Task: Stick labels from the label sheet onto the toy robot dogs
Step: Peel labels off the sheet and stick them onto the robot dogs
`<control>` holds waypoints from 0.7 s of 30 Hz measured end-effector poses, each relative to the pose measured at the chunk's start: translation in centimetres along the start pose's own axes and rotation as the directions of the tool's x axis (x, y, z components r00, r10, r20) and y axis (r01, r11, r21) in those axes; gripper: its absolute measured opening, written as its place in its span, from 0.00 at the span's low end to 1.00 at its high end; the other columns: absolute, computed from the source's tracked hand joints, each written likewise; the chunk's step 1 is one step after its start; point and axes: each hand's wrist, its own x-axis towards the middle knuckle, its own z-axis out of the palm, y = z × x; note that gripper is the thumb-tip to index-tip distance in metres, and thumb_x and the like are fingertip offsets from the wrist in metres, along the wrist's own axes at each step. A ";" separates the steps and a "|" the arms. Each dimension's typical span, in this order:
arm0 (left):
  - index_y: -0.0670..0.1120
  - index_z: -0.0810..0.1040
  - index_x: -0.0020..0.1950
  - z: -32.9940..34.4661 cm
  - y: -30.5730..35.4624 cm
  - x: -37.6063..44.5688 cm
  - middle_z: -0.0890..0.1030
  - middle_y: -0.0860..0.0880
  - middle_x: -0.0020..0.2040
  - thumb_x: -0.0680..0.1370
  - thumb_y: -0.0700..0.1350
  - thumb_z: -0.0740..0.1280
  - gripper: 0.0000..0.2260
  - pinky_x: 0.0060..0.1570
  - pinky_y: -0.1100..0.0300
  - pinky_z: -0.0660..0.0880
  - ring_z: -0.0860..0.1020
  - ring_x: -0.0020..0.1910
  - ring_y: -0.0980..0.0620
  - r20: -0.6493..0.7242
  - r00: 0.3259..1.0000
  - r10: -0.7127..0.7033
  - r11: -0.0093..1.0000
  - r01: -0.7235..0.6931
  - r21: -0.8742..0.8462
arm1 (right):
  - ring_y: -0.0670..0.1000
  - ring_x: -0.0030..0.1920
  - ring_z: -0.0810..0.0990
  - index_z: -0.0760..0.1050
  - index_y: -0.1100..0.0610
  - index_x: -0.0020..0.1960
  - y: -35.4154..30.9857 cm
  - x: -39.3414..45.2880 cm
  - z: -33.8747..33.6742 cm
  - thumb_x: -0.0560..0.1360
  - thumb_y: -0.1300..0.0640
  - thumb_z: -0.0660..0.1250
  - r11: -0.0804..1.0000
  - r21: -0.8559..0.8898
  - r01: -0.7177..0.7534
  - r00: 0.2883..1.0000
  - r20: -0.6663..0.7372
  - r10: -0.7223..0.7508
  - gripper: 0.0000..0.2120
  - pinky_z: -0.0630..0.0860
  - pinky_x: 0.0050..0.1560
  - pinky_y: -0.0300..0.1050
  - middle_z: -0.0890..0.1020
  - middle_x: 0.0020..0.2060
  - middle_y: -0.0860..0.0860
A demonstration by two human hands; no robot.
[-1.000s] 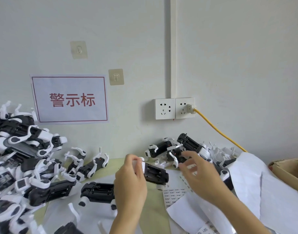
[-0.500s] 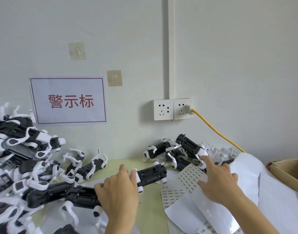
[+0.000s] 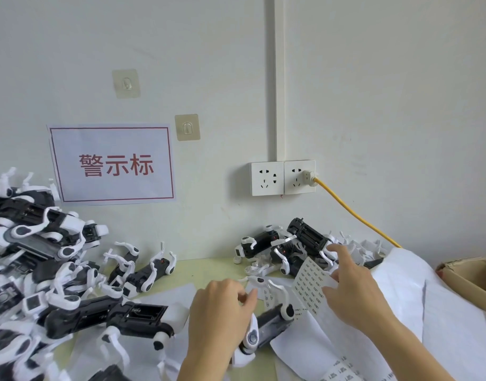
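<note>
We see the left hand (image 3: 220, 312) near the table's (image 3: 209, 268) front edge, fingers curled round a toy dog (image 3: 266, 325) that lies tilted, its white legs sticking up beside the knuckles. The right hand (image 3: 354, 295) rests on the label sheet (image 3: 309, 284) just to the right — forefinger stretched toward the back, the other fingers loosely bent on the paper; whether it pinches a label we cannot tell. The sheet curls up off the table, its rows of small labels facing us, one edge touching the held dog's legs. Another dog (image 3: 132, 320) lies on its back just left of the left hand, and a pile of dogs (image 3: 30, 257) fills the table's left edge. A smaller heap (image 3: 291, 243) sits at the back edge against the wall, beyond the sheet. White paper (image 3: 401, 298) covers the right side, with a cardboard box (image 3: 473, 276) at the right edge. On the wall hang a sign (image 3: 112, 163) and sockets (image 3: 283, 177) with a yellow cable (image 3: 354, 215).
</note>
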 end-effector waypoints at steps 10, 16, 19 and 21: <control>0.58 0.68 0.56 0.3 0.6 -0.3 0.67 0.59 0.56 0.64 0.64 0.73 0.26 0.53 0.58 0.70 0.64 0.58 0.54 0.416 0.901 0.123 0.992 -0.123 -0.025 | 0.53 0.46 0.80 0.55 0.45 0.72 -0.1 -0.1 -0.2 0.75 0.64 0.65 1.000 0.014 -0.004 1.000 0.011 0.004 0.32 0.81 0.45 0.57 0.82 0.45 0.53; 0.55 0.67 0.52 1.0 0.0 0.0 0.63 0.58 0.51 0.72 0.50 0.74 0.18 0.43 0.64 0.67 0.66 0.55 0.54 0.227 0.974 0.020 0.946 0.055 -0.321 | 0.53 0.47 0.80 0.56 0.44 0.72 0.3 0.2 0.2 0.75 0.64 0.64 1.000 0.027 -0.007 1.000 0.003 0.007 0.31 0.82 0.45 0.57 0.81 0.46 0.52; 0.53 0.67 0.54 1.1 -0.4 0.2 0.67 0.54 0.51 0.81 0.48 0.65 0.07 0.45 0.62 0.67 0.71 0.47 0.54 0.085 0.993 -0.079 0.913 0.106 -0.395 | 0.54 0.52 0.77 0.57 0.45 0.72 0.4 0.3 0.4 0.76 0.63 0.64 1.000 0.009 0.015 1.000 0.001 -0.015 0.30 0.81 0.47 0.55 0.80 0.47 0.50; 0.51 0.69 0.57 1.5 -0.7 0.3 0.70 0.51 0.51 0.85 0.48 0.58 0.03 0.44 0.61 0.68 0.72 0.43 0.56 0.102 0.991 -0.083 0.920 0.115 -0.375 | 0.53 0.60 0.71 0.59 0.45 0.74 0.5 0.3 0.5 0.77 0.59 0.64 0.995 -0.090 0.042 0.999 -0.024 -0.045 0.29 0.78 0.55 0.50 0.76 0.54 0.48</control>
